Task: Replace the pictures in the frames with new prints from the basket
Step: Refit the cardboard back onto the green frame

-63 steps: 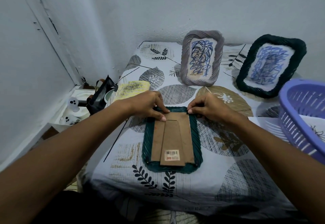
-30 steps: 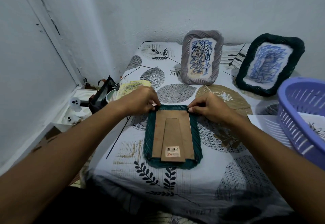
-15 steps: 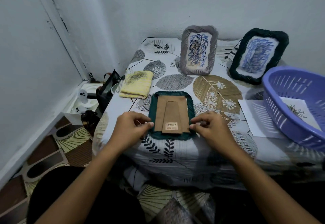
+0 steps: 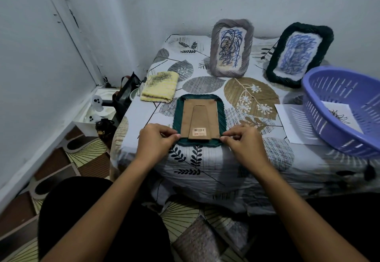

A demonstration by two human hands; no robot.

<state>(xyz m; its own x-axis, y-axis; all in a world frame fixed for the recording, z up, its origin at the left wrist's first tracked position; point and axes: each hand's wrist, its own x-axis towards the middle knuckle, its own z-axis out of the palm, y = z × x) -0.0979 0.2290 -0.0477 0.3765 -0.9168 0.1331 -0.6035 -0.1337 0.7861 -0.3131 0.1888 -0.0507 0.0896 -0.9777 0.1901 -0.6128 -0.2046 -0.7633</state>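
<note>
I see the dark green woven picture frame [image 4: 199, 105] face-down on the leaf-print counter [image 4: 205, 85], brown cardboard back up. My left hand [image 4: 153, 142] & right hand [image 4: 243, 143] each pinch a near corner. Purple plastic basket [image 4: 329, 105] w/ a print sits at right.

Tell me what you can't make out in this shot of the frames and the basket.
- Face-down frame: its picture is hidden underneath, head view.
- Barcode label: print too small to read.
- Basket: cut off by the right edge; its wall hides part of the print.
- Fingertips: too small to tell if they grip anything.
</note>
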